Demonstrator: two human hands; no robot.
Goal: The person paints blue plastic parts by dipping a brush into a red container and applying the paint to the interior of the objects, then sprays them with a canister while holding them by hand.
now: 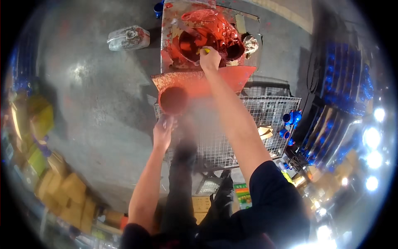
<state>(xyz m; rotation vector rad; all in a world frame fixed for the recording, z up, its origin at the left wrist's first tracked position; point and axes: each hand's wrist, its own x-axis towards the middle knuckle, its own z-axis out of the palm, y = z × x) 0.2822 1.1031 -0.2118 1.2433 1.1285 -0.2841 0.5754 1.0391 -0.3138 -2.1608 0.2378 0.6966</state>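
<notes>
The left hand (165, 129) grasps the near edge of a dark red round piece (173, 100), which is over the left part of a red-coated sheet (193, 78); if that edge is slick, the piece could slip free. Farther right, the right hand (210, 59) is closed around a small yellow handle (207, 50) at the red basin (185, 46); a hasty lift might drip red onto the wire mesh (265, 108).

grey canister (129, 38): floor, left | blue parts (296, 118): on wire mesh (265, 111), right | cardboard boxes (71, 190): lower left
</notes>
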